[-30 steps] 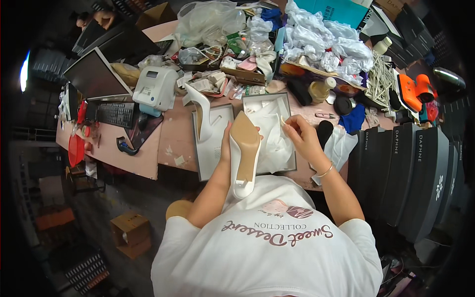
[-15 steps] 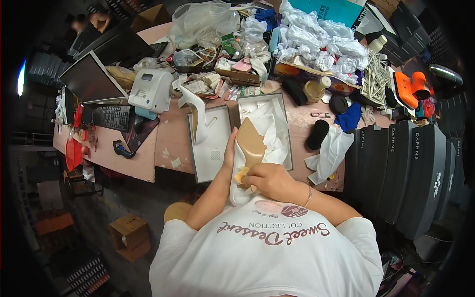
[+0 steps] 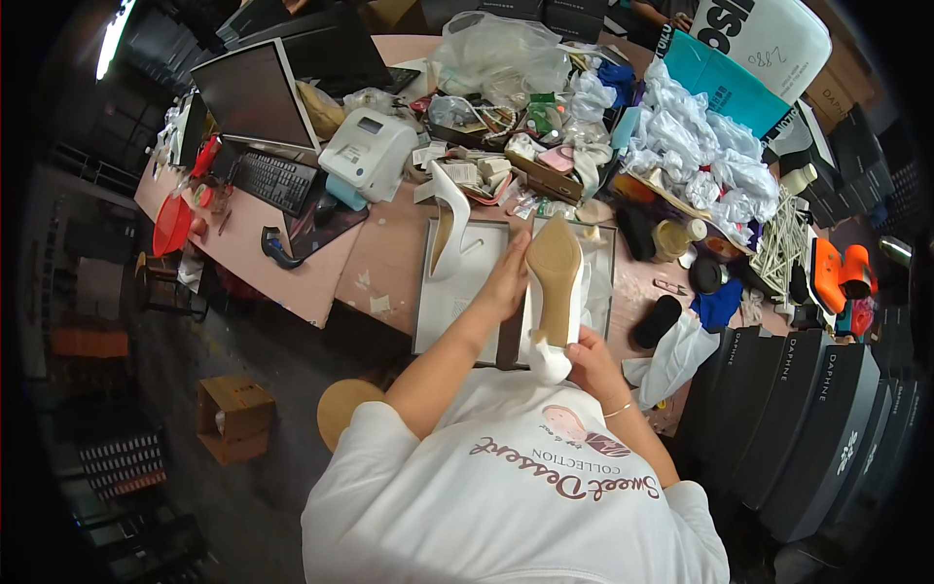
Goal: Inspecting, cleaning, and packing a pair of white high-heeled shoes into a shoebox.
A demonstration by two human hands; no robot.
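A white high-heeled shoe (image 3: 556, 277) is held up in front of my chest, its tan sole facing me and its heel end nearest my body. My left hand (image 3: 508, 277) is closed along the shoe's left side near the toe. At the heel end, the fingers of my right hand (image 3: 592, 362) grip the right side. A matching white high-heeled shoe (image 3: 450, 229) rests on its side across the left part of an open shoe box (image 3: 419, 316). White tissue paper (image 3: 597, 277) lies in the right part, partly hidden behind the held shoe.
Grey shoe boxes (image 3: 803, 428) stand stacked at the right. A label printer (image 3: 368, 151), keyboard (image 3: 272, 181), monitor (image 3: 255, 92) and handheld scanner (image 3: 279, 249) occupy the left. Crumpled white paper (image 3: 696, 146), a bottle (image 3: 676, 238) and an orange tape dispenser (image 3: 829, 275) sit at the right.
My right hand has shifted from the sole to the shoe's right side by the heel. The yellow piece it pinched is out of sight. The view has turned, moving the scene rightward.
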